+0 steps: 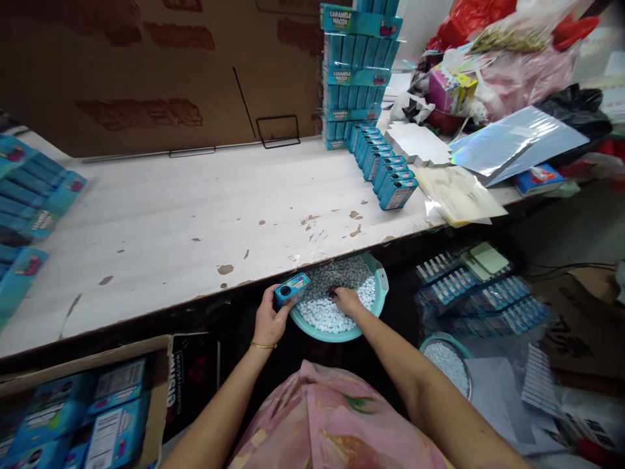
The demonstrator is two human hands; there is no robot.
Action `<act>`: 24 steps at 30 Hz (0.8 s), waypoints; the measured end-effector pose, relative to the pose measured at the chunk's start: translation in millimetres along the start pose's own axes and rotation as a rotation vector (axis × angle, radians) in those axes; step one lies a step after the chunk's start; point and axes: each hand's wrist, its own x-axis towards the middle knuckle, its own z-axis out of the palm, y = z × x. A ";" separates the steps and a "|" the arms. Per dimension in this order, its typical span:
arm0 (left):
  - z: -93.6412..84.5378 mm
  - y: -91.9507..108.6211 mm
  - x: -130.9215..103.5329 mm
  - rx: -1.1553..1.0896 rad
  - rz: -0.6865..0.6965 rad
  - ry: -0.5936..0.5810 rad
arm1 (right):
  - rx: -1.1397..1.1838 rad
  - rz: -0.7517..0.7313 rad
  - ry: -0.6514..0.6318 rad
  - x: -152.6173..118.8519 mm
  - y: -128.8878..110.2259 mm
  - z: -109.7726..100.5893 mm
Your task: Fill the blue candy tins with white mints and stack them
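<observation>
My left hand [271, 320] grips a small blue candy box [291, 290], tilted over the left rim of a turquoise basin [383, 286]. The basin is filled with small white and pale blue candies [325, 316]. Inside it, my right hand [346, 301] reaches down among the candies with its fingers curled. Something dark shows at those fingertips, too small to name. A row of similar small blue boxes [396, 194] stands on the white table [161, 228], beyond the basin to the right.
Stacked display trays of blue boxes [342, 78] rise at the table's back, beside a large brown cardboard panel [195, 71]. Plastic sheets [459, 192] lie at right. A carton [163, 391] holding blue boxes is at lower left; a smaller candy basin [446, 365] sits at lower right.
</observation>
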 end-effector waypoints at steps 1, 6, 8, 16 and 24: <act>-1.9 -0.9 -0.1 0.000 0.000 0.005 | 0.043 -0.008 0.003 2.6 0.2 2.1; -9.5 -6.2 -1.5 0.011 0.009 0.048 | 0.257 -0.113 0.045 -9.1 17.8 -17.7; -8.1 -6.1 -2.1 0.023 0.019 0.051 | 0.377 -0.179 0.079 -22.4 21.5 -37.3; 16.6 5.8 -1.0 0.130 0.085 -0.017 | 0.066 -0.296 0.135 -73.5 -7.7 -126.5; 35.5 12.5 -2.0 0.168 0.175 -0.075 | -0.250 -0.328 0.118 -83.2 -39.5 -143.7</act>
